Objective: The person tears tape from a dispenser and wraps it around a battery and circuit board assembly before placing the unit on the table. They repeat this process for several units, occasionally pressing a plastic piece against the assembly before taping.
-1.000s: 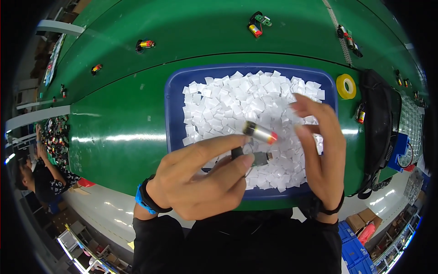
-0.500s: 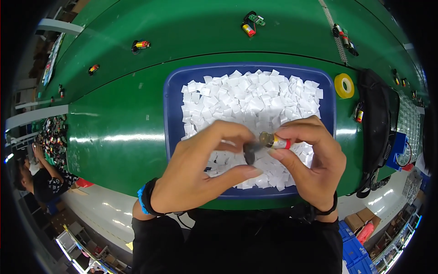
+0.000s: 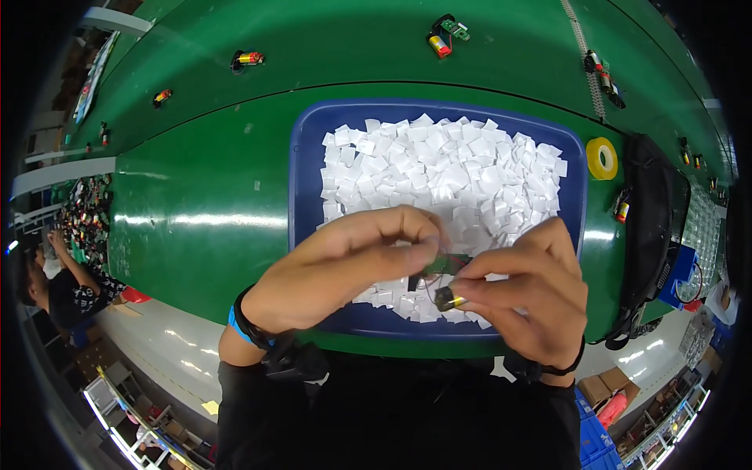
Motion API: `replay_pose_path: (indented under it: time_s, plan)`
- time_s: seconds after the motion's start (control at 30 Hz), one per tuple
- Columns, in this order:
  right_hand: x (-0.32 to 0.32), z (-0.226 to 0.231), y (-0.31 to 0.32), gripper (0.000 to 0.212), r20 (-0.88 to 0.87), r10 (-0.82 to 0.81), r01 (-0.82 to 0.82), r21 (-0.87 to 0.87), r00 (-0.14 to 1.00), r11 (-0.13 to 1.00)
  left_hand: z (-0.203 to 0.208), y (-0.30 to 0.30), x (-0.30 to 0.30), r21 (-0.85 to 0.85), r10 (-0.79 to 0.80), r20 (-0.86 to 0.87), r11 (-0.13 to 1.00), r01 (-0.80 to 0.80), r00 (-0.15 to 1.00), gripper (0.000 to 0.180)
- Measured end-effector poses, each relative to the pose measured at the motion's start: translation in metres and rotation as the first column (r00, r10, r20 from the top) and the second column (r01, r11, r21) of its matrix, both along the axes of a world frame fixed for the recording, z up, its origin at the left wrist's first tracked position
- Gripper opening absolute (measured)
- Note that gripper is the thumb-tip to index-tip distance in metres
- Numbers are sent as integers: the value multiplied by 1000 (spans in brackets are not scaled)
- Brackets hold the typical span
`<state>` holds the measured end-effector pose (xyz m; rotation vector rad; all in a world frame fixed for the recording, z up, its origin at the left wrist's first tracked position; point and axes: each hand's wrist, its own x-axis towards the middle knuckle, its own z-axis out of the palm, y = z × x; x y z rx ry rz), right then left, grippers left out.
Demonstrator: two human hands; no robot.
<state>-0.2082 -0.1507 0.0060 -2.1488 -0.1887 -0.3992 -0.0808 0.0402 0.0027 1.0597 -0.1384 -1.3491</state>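
The left fingers (image 3: 398, 258) curl narrowly around a small green circuit board (image 3: 448, 264) and the right fingers (image 3: 509, 262) pinch a yellow-banded cylindrical battery (image 3: 449, 299) just beside it, the 2 parts held over white square pieces (image 3: 439, 160) heaped in a blue tray (image 3: 305, 180) on the green worktop (image 3: 196, 188).

Bright at centre; white glare streaks the green surface (image 3: 196, 184), with smaller highlights on the floor (image 3: 160, 341). Soft shadow darkens the white pieces (image 3: 423, 164) just beyond the hands (image 3: 337, 266), left fingertips slightly blurred. Fisheye bends edges; corners black.
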Motion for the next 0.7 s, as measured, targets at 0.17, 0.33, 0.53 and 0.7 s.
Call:
replay_pose_path:
  time_s: [0.17,0.33,0.53,0.7]
  plan:
    - [3,-1,8,24,71,-56,66,-145,996,987,0,-6,-12,-20,105,222,994,-103,970,20]
    - [5,-10,10,22,145,-120,134,-97,982,986,4,0,-4,75,-107,77,992,102,991,31]
    - [2,-2,14,16,147,-88,130,-304,985,944,-9,2,-15,74,-103,379,994,81,920,38]
    - [7,-6,7,17,123,-93,115,-188,988,975,-4,1,-13,44,-36,328,999,23,944,39]
